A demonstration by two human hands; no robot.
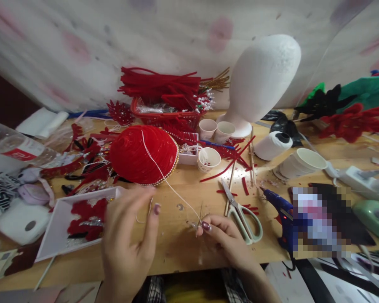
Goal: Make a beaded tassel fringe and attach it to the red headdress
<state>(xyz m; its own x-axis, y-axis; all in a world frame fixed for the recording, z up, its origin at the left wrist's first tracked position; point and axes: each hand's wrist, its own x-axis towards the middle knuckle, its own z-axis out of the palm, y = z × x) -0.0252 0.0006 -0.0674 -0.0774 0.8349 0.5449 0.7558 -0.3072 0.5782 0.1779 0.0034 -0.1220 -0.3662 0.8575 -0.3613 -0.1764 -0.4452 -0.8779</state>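
Observation:
My right hand (229, 240) is closed in a pinch, thumb against finger, on a white thread (170, 185) and a small beaded wire sprig (194, 225). From the pinch, the thread runs up and left across a red velvety dome (140, 155) edged with gold beads. My left hand (129, 240) is raised with thumb and fingers apart, and no held object shows in it. A short loop of thread hangs beside its thumb; whether it touches the hand, I cannot tell. Scissors (240, 210) with pale green handles lie just right of my right hand.
A white tray (47, 240) with red flowers lies left. Behind are paper cups (209, 160), a red basket (139, 105) with red stems, and a white foam head (262, 80). To the right are a thread cone (271, 146) and a blue glue gun (282, 210).

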